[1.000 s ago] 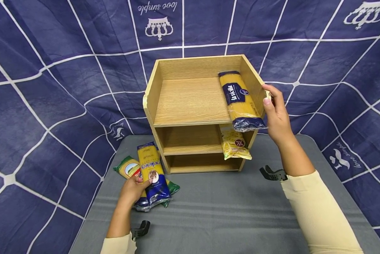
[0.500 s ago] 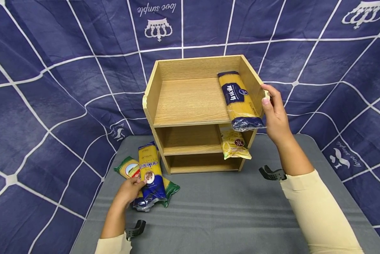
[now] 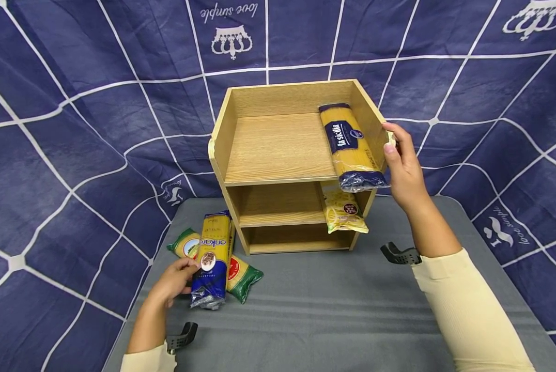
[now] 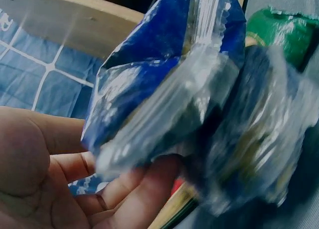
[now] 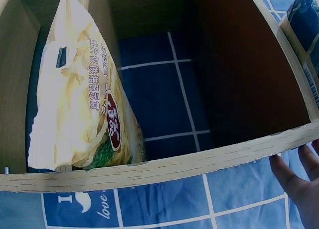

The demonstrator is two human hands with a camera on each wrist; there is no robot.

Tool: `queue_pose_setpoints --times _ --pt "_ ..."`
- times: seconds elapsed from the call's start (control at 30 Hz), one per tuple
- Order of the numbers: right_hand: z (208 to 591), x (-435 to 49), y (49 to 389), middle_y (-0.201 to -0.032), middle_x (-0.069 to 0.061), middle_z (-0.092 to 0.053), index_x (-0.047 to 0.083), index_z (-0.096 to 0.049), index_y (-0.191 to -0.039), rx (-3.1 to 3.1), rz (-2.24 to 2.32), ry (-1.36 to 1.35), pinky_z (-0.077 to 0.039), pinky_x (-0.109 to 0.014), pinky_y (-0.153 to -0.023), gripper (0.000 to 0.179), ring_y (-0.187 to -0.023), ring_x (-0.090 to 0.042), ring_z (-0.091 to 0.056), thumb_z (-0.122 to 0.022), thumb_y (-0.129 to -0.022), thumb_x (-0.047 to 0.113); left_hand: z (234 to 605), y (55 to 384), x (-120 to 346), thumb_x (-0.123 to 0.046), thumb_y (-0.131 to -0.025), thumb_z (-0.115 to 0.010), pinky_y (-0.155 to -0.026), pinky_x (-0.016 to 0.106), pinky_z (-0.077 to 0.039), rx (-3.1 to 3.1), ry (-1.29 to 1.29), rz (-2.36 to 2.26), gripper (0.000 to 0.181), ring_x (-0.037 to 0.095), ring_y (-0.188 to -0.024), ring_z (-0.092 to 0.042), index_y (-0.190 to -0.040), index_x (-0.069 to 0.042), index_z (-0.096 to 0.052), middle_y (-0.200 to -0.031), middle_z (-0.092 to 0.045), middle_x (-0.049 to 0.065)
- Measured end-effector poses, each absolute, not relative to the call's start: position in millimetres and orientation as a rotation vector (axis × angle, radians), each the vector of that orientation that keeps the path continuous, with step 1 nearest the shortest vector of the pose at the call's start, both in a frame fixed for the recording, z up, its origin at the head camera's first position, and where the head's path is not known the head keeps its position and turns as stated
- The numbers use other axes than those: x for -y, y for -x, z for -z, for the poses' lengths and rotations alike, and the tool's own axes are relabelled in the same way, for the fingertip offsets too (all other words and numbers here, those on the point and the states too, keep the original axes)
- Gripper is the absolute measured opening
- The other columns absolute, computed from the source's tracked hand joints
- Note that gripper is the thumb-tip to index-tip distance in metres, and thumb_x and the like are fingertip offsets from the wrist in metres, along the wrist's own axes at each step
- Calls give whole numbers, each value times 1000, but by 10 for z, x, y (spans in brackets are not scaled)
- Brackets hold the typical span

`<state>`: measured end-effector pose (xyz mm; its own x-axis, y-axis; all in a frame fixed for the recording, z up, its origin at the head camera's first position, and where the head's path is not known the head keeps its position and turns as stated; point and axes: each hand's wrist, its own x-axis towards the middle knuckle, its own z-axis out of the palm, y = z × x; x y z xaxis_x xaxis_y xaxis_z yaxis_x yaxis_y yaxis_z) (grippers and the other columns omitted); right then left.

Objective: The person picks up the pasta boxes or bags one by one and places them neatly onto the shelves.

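At the left, my left hand (image 3: 174,280) pinches the left edge of a blue and yellow ankara spaghetti pack (image 3: 214,245). In the left wrist view its fingers curl under the pack's crinkled clear end (image 4: 164,114), and a second clear-ended pack (image 4: 259,144) lies beside it. Beneath lies a green-ended pasta pack (image 3: 245,279), mostly covered. My right hand (image 3: 404,168) grips the front edge of the wooden shelf's (image 3: 278,144) right side panel. On the top board, against that panel, rests a la sicilia spaghetti pack (image 3: 350,147).
A yellow snack-like bag (image 3: 345,211) sticks out of the middle shelf at its right end; the right wrist view shows this bag (image 5: 92,99) too. The shelf stands on a grey table (image 3: 315,310). Blue checked cloth (image 3: 96,129) hangs behind and along both sides.
My left hand has moved left with the ankara pack, which has turned more upright and uncovered more of the green-ended pack. The right hand stays on the shelf panel.
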<state>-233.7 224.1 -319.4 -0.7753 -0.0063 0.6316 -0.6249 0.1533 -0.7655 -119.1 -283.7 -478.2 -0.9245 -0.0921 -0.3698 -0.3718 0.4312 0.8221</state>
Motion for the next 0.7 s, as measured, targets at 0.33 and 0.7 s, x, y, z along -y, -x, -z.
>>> queue_pose_setpoints --times 0.33,0.7 --pt "3197 -2258 2348 -131 1 -50 9 -43 -149 1930 -1727 -584 -39 -26 -96 44 -120 -20 -48 -46 -107 23 4760 1127 3060 -20 -108 -44 -50 26 -46 -2370 398 -1438 21 11 -62 -50 -112 -1 -53 -72 -49 -3" --pt "3147 -2323 2336 -121 6 -53 11 -47 -147 2035 -1633 -509 -45 -22 -86 43 -108 -14 -54 -47 -105 17 4948 1050 3106 -45 -100 -57 -74 38 -57 -2243 437 -1398 69 26 -104 -63 -148 -3 -31 -119 -63 21"
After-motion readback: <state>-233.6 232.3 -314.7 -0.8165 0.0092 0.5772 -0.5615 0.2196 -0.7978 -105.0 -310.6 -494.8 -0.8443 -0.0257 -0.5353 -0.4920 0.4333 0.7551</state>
